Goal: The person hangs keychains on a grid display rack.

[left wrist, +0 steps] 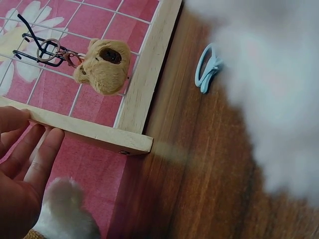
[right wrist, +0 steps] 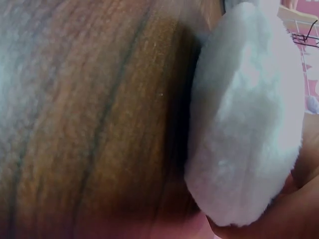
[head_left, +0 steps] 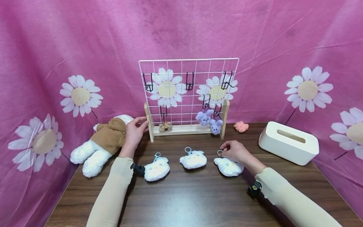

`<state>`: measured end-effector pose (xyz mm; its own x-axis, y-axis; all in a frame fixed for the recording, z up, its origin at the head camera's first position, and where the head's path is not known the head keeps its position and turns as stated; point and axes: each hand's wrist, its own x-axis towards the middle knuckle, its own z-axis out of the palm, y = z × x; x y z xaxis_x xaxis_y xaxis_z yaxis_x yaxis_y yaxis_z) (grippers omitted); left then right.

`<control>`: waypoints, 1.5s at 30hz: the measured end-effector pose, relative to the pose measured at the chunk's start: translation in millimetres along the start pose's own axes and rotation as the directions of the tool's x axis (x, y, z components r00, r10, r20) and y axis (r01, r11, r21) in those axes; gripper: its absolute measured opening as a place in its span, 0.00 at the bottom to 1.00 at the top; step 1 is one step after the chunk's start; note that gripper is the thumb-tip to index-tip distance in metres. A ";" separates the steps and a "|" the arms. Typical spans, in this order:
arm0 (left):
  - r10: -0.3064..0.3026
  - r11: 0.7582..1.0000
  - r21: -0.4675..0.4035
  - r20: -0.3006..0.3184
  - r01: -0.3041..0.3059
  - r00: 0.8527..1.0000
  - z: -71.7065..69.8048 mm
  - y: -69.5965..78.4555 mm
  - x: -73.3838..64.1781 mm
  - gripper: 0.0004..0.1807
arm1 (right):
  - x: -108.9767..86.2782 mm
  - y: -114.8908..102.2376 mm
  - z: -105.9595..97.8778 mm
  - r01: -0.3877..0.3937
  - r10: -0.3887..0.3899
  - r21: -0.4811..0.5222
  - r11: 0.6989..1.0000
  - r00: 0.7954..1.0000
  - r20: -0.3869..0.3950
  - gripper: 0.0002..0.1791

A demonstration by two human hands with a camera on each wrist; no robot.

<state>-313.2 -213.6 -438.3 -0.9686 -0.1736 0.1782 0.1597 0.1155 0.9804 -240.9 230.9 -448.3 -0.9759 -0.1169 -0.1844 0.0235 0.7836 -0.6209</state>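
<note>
My left hand [head_left: 136,130] touches the outer side of the wooden post [left wrist: 84,128] at the left end of a white wire grid rack [head_left: 188,60]. Its fingers are fairly straight and do not wrap round the post. My right hand [head_left: 235,151] is at the top of a white plush cat keychain [head_left: 229,167] lying on the table, its fingertips pinching near the metal ring. That plush [right wrist: 244,119] covers most of the fingers in the right wrist view. Two similar keychains, one in the middle [head_left: 193,160] and one at left [head_left: 157,170], lie flat with blue clasps.
From black hooks hang a brown bear keychain [head_left: 165,127] and two purple plush keychains, one higher [head_left: 204,117] and one lower [head_left: 216,127]. A white tissue box [head_left: 287,145] and a coral scrunchie [head_left: 241,126] are at right. A large plush toy [head_left: 106,138] lies at left.
</note>
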 end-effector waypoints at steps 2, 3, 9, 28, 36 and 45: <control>-0.003 1.000 0.001 0.003 0.003 1.000 0.0 0.3 -0.6 0.18 | 0.0 -0.5 0.4 0.001 -0.001 -0.016 1.000 1.000 -0.001 0.15; -0.006 1.000 -0.002 0.004 0.006 1.000 -0.1 0.2 -0.9 0.18 | 0.7 -0.2 0.6 0.005 -0.005 -0.022 1.000 1.000 -0.002 0.15; -0.015 1.000 -0.006 0.002 0.015 1.000 -0.9 -0.6 -0.3 0.18 | 18.0 22.3 7.9 0.088 -0.089 -0.052 0.995 0.996 -0.016 0.15; -0.018 1.000 0.004 0.003 0.018 1.000 -0.5 -0.3 0.0 0.18 | 33.0 49.1 18.9 0.218 -0.225 -0.085 0.972 0.971 -0.080 0.10; -0.006 1.000 -0.001 0.005 0.006 1.000 0.0 0.3 0.1 0.18 | 8.0 14.2 2.9 0.120 -0.123 -0.066 0.990 0.992 -0.040 0.08; -0.007 1.000 0.017 0.005 0.007 1.000 -0.4 -0.4 0.0 0.18 | -1.3 3.8 -3.2 0.102 -0.104 -0.057 0.993 0.994 -0.028 0.08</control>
<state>-313.2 -214.0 -438.6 -0.9707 -0.1696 0.1705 0.1494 0.1306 0.9801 -240.3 236.0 -448.0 -0.9786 -0.1808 -0.0979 -0.0889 0.8013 -0.5916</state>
